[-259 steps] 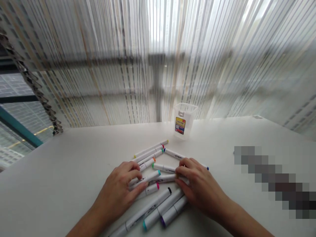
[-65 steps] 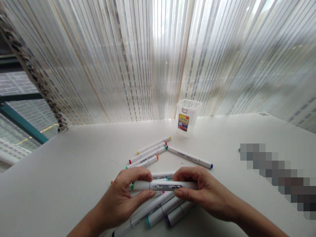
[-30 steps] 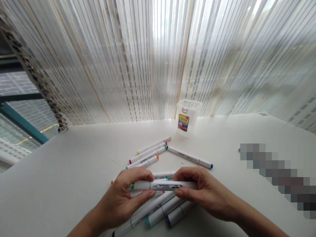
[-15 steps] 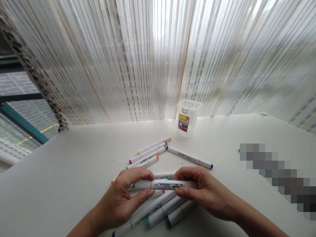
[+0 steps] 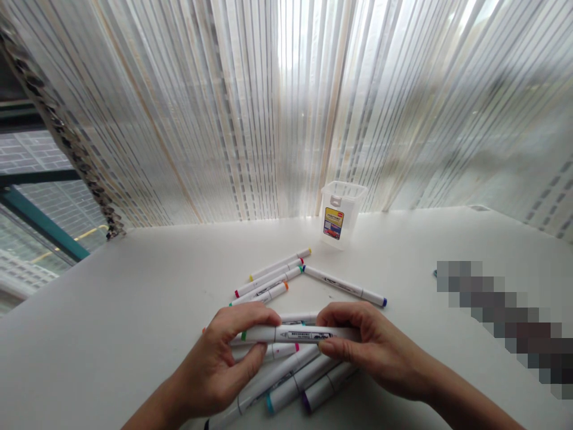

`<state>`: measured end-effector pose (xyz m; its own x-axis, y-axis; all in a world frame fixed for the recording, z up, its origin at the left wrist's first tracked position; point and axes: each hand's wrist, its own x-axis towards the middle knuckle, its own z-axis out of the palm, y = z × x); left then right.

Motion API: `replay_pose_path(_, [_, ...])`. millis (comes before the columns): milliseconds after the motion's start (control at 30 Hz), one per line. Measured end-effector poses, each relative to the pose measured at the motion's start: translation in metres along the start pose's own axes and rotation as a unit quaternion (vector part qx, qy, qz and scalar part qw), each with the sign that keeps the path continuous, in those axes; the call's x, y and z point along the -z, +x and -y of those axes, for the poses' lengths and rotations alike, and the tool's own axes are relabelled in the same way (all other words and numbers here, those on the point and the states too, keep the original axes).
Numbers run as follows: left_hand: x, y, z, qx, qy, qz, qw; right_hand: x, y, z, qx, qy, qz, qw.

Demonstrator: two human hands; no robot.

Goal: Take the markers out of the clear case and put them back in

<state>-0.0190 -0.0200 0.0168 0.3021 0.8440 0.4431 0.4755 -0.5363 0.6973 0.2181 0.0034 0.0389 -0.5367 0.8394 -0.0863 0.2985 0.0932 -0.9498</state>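
Observation:
A white marker (image 5: 299, 334) with a green end lies level across both hands, above a pile of other markers. My right hand (image 5: 367, 340) grips its right part between thumb and fingers. My left hand (image 5: 233, 352) is around the capped left part, index finger on top and thumb at the lower edge. Beneath them lie a turquoise-ended marker (image 5: 298, 388), a purple-ended marker (image 5: 329, 385) and several more, partly hidden by the hands. Beyond the left hand, an orange-ended marker (image 5: 271, 294) and others lie side by side. A blue-ended marker (image 5: 344, 285) rests apart, slanting right.
A clear plastic container (image 5: 353, 218) with a yellow label stands at the back of the white table (image 5: 134, 286). Behind it hangs a striped sheer curtain (image 5: 250, 119). A blurred-out dark object (image 5: 505, 322) lies at the right. A window frame (image 5: 45, 221) shows at the left.
My left thumb has slid left along the marker's lower edge, towards the green end. The right hand and the loose markers stay in place.

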Motion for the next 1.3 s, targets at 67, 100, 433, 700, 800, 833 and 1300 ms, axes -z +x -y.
replay_pose_path(67, [-0.0004,0.0,-0.0004,0.003,-0.007,-0.006,1.0,0.0001,0.0001,-0.0003,0.003,-0.002,-0.002,1.0])
replay_pose_path(100, [-0.0005,0.0001,-0.0008,0.006,-0.01,-0.009,1.0,0.0001,0.0001,-0.0004,0.005,-0.004,-0.004,1.0])
replay_pose_path(433, [-0.0003,0.0035,-0.0053,0.024,-0.003,-0.015,1.0,-0.0009,0.0,0.0008,0.004,-0.003,-0.006,1.0])
replay_pose_path(700, [-0.0009,0.0029,-0.0052,0.019,0.0,-0.035,0.999,-0.0013,0.0001,-0.0014,0.008,-0.01,-0.011,1.0])
replay_pose_path(800, [-0.0018,0.0023,-0.004,0.016,0.0,-0.049,0.999,-0.0011,0.0002,-0.002,0.009,-0.008,-0.006,1.0])
replay_pose_path(833, [-0.0021,0.0021,-0.0035,0.016,0.0,-0.055,0.998,-0.001,0.0002,-0.0019,0.009,-0.006,-0.005,1.0])
replay_pose_path(1300, [-0.0005,0.0095,0.0007,0.052,-0.052,-0.118,0.99,0.0026,0.0023,-0.0072,0.011,-0.019,-0.007,1.0])
